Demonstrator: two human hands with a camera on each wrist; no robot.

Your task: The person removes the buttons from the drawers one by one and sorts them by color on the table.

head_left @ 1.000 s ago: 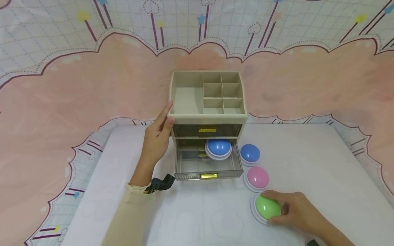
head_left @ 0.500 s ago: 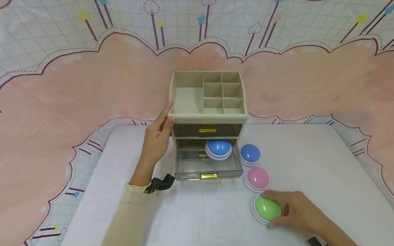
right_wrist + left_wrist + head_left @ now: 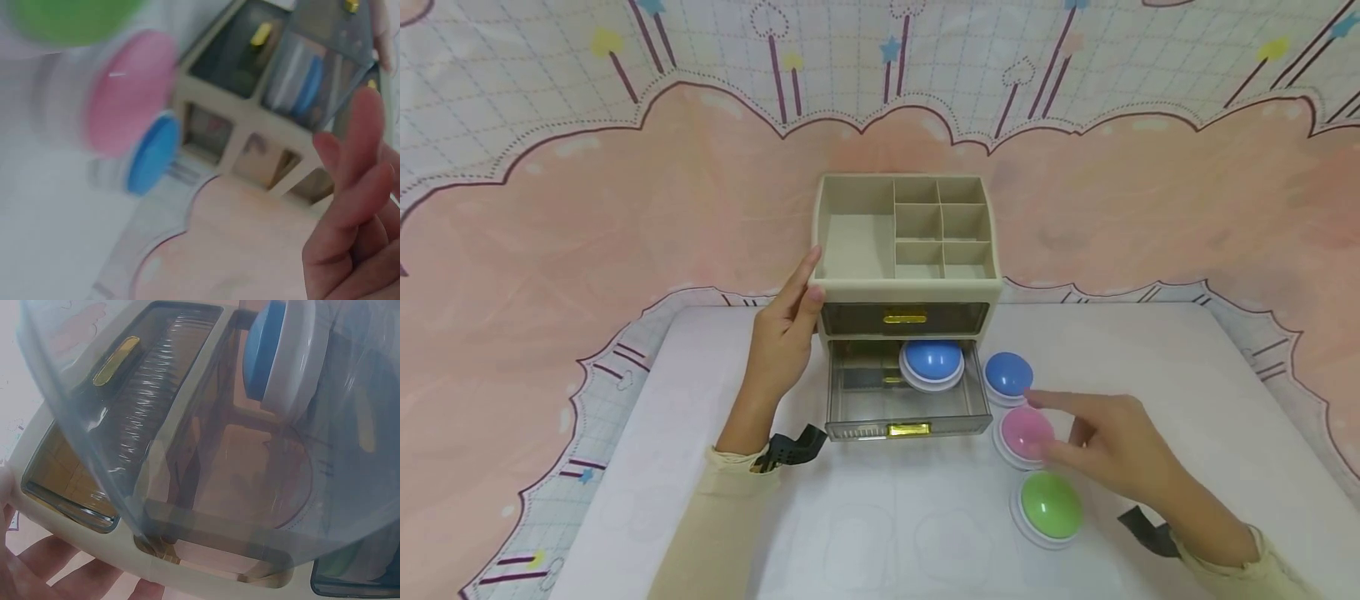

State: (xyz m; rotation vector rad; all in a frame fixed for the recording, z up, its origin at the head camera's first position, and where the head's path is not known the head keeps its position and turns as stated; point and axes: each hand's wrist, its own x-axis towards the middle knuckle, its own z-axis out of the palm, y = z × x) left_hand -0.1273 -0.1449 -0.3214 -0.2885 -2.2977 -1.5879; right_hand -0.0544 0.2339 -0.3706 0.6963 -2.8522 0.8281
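Right hand hovering, fingers spread, holding nothing, over pink dome button; left hand bracing organizer, fingers straight; careless grasp risks knocking neighbouring blue button.

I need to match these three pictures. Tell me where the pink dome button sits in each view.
Head: pink dome button right of centre, between a blue and a green one, under the right hand.
Left wrist: not in it.
Right wrist: upper left, blurred.
Shared landmark: the organizer's open drawer.

Both arms wear cream long sleeves, each wrist carrying a black strap.
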